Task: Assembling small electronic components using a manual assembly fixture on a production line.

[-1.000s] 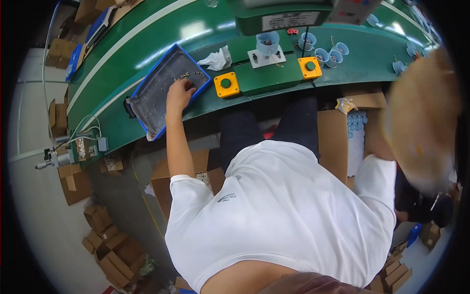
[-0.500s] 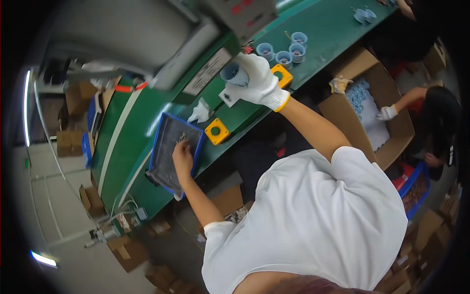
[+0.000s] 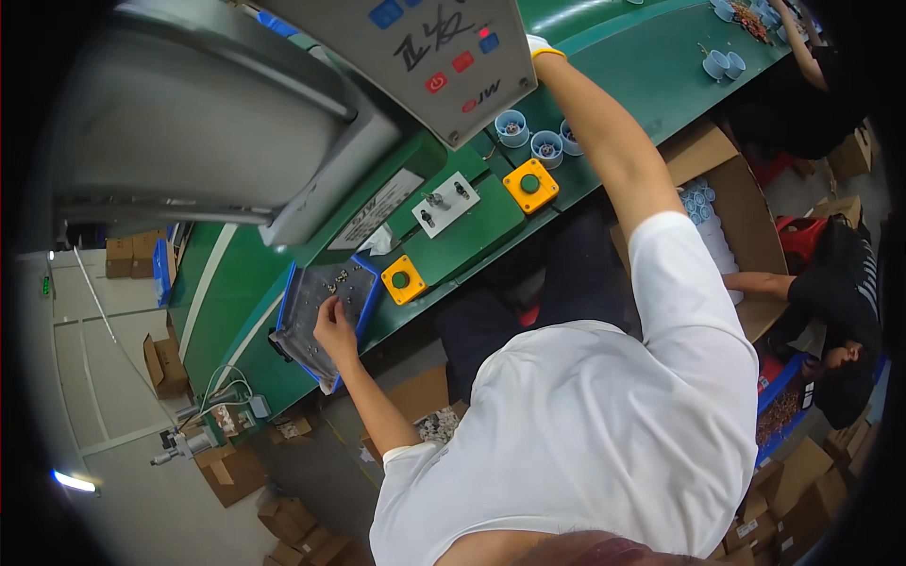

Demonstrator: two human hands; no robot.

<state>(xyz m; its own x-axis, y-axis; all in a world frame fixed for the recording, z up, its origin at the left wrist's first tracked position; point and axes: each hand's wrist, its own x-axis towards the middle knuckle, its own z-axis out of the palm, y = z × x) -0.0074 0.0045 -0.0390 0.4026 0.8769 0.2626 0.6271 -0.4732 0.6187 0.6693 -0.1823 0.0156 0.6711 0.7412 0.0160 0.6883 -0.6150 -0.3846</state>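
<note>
bare left hand (image 3: 336,328) is hanging over an oblong, blue-rimmed, grey-floored tray (image 3: 302,304), fingers bunching together; whether they are pinching anything, cannot tell. small brass-coloured pieces (image 3: 340,281) are lying loose in the tray, the main cluster sitting just beyond the left fingertips, toward the far end; the left hand is clearly being the nearer. tray's long axis is slanting from upper right to lower left. right hand (image 3: 541,45), in a white knitted glove with yellow cuff, is mostly hiding behind a grey, box-shaped control panel (image 3: 429,47); its grip is not showing, cannot tell. hands are standing well apart. between them, a white rectangular plate (image 3: 444,212) is resting on a green machine base (image 3: 478,231), its long axis running lower left to upper right.
</note>
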